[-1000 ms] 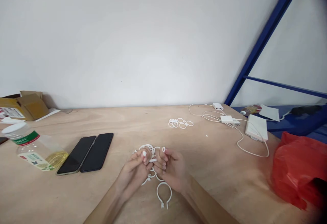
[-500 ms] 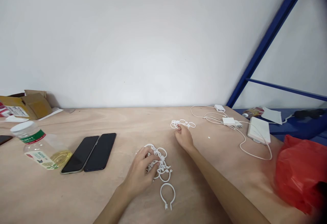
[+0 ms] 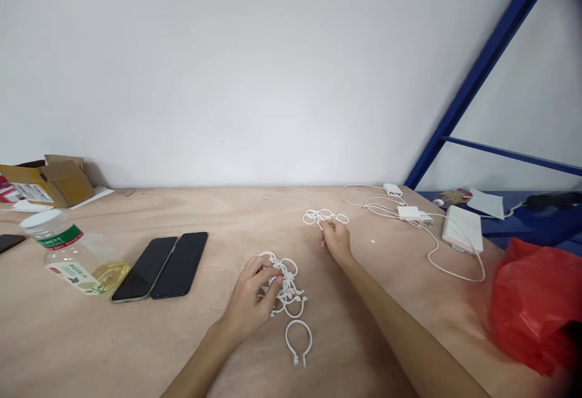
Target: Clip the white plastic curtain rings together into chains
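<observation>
On the wooden table (image 3: 227,216) lies a tangled pile of white plastic rings (image 3: 287,286). My left hand (image 3: 252,298) rests on the pile's left side with fingers curled onto the rings. One open-ended white ring (image 3: 299,340) lies alone just in front of the pile. Farther back is a smaller cluster of closed white rings (image 3: 325,217). My right hand (image 3: 335,240) reaches out to that cluster, fingertips pinched at its near edge; what they hold is too small to make out.
Two dark phones (image 3: 161,265) lie side by side at left, beside a tipped plastic bottle (image 3: 73,255) with yellow liquid. A cardboard box (image 3: 50,181) sits far left. White chargers and cables (image 3: 411,216), a white power bank (image 3: 462,228) and a red plastic bag (image 3: 531,298) are at right.
My hands, together over the near pile a second ago, have parted. The right hand has reached out to the far cluster of rings. The left has stayed on the near pile.
</observation>
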A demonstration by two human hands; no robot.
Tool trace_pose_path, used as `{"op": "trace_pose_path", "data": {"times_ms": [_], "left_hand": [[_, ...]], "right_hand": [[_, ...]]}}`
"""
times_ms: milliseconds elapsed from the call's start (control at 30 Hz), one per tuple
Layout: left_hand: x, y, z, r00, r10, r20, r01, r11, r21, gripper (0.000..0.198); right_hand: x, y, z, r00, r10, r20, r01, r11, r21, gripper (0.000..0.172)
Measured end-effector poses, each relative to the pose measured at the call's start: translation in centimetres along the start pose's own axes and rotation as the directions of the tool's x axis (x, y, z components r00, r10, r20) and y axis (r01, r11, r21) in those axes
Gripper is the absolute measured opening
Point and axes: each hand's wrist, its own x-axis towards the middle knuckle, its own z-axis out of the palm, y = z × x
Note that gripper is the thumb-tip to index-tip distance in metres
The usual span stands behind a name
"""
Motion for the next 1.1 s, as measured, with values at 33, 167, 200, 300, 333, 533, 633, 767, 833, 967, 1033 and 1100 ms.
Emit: {"op": "trace_pose_path", "data": {"times_ms": [33, 167, 200, 300, 333, 533, 633, 767, 833, 967, 1033, 1100], "left_hand": [[0.0, 0.0, 0.0, 1.000, 0.003, -0.006, -0.003, 1.000, -0.004, 0.021], [0.1, 0.1, 0.1, 1.000, -0.017, -0.017, 0.016, 0.999, -0.035, 0.022], [0.1, 0.2, 0.1, 0.999, -0.028, -0.022, 0.027, 0.999, -0.045, 0.022], [0.1, 0.4, 0.1, 0.996, -0.072, -0.045, 0.068, 0.994, -0.080, 0.023], [0.1, 0.4, 0.2, 0.994, -0.093, -0.052, 0.087, 0.991, -0.097, 0.023], [0.0, 0.3, 0.4, 0.960, -0.271, -0.070, 0.249, 0.940, -0.231, 0.029], [0.0, 0.6, 0.4, 0.960, -0.270, -0.073, 0.242, 0.932, -0.269, 0.027], [0.3, 1.3, 0.2, 0.977, -0.193, -0.091, 0.161, 0.946, -0.282, 0.020], [0.3, 1.4, 0.0, 0.972, -0.211, -0.101, 0.167, 0.928, -0.334, 0.015], [0.3, 1.2, -0.4, 0.943, -0.328, 0.065, 0.299, 0.741, -0.601, 0.019], [0.4, 1.2, -0.5, 0.911, -0.364, 0.191, 0.388, 0.605, -0.695, 0.023], [0.6, 1.5, -0.5, 0.888, -0.351, 0.298, 0.446, 0.497, -0.745, 0.024]], "right_hand": [[-0.7, -0.2, -0.2, 1.000, 0.013, 0.016, -0.014, 0.999, 0.052, 0.030], [-5.1, -1.4, -0.1, 0.965, 0.053, 0.256, -0.174, 0.861, 0.478, 0.048], [-6.3, -1.7, 0.1, 0.948, 0.038, 0.316, -0.215, 0.807, 0.549, 0.051], [-9.7, -2.6, 1.0, 0.886, -0.065, 0.459, -0.278, 0.716, 0.640, 0.052], [-10.5, -2.8, 1.3, 0.857, -0.114, 0.502, -0.293, 0.694, 0.658, 0.051], [-12.5, -4.1, 1.2, 0.659, -0.247, 0.711, -0.458, 0.618, 0.639, 0.037], [-12.6, -4.6, 0.5, 0.626, -0.263, 0.734, -0.476, 0.617, 0.627, 0.029], [-12.9, -5.0, 0.1, 0.662, -0.250, 0.706, -0.409, 0.669, 0.620, 0.028], [-13.0, -5.1, 0.1, 0.702, -0.233, 0.673, -0.357, 0.703, 0.615, 0.026], [-12.9, -5.0, 0.3, 0.733, -0.188, 0.654, -0.361, 0.707, 0.608, 0.020], [-12.8, -4.8, 0.4, 0.697, -0.164, 0.698, -0.436, 0.676, 0.594, 0.017], [-12.8, -4.7, 0.4, 0.656, -0.151, 0.740, -0.502, 0.644, 0.577, 0.017]]}}
